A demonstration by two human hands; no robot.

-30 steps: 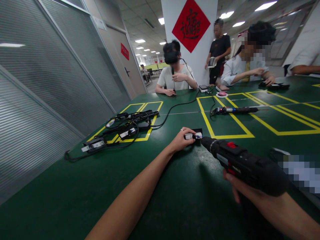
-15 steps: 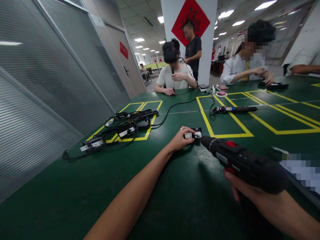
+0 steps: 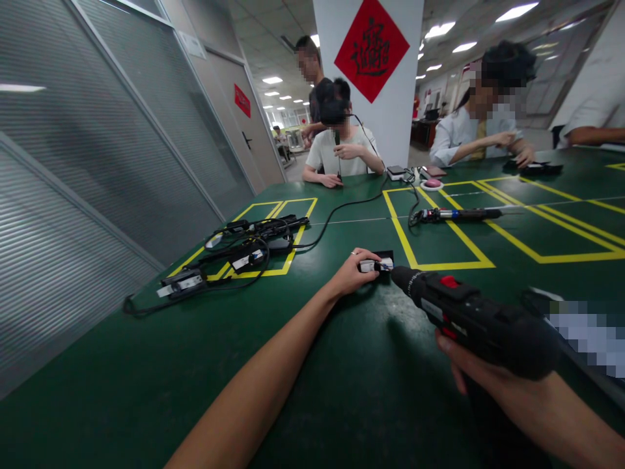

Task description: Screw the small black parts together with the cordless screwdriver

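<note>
My left hand (image 3: pixel 355 271) is closed around the left end of a small black-and-white part (image 3: pixel 383 263), holding it on the green table (image 3: pixel 205 378). What kind of part it is, I cannot make out. My right hand (image 3: pixel 493 371) grips the handle of a black cordless drill (image 3: pixel 469 319) with red switches. The drill points left, and its chuck sits close to the right end of the part. Whether the bit touches the part is too small to tell. The lower handle is dark and partly out of frame.
At the left lies a heap of black cabled devices (image 3: pixel 263 238) with white parts. A soldering-iron-like tool (image 3: pixel 461 213) rests beyond the drill. Yellow tape (image 3: pixel 449 266) marks rectangles. Another person's phone-like blurred object (image 3: pixel 590 339) lies at right. Co-workers (image 3: pixel 344 146) sit across the table.
Both my hands, the drill and the part have hardly moved. In the background, a standing person in dark clothes has moved left, behind the seated co-worker.
</note>
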